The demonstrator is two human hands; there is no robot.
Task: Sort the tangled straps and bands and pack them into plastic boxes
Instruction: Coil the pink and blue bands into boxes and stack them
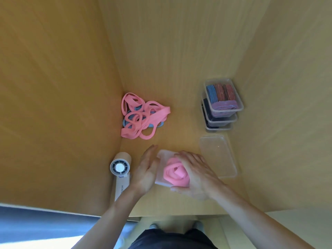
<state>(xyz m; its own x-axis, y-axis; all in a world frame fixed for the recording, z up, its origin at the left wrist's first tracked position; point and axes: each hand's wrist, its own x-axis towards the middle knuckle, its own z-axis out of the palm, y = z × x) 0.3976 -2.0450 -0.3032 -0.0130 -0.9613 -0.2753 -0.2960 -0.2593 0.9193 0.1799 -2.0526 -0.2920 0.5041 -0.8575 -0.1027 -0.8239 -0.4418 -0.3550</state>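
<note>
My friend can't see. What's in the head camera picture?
The right hand holds a rolled pink band in a small clear plastic box, steadied by the left hand. Tangled pink and blue bands and stacked plastic boxes lie behind.

Single legible mark. White handheld fan (119, 168), lying at 7 o'clock in the head view. Grey capital letters "MINIS" are printed lengthwise along its handle (120, 189), running from the round fan head toward the near table edge. Any characters after the S are too blurred to read.
</note>
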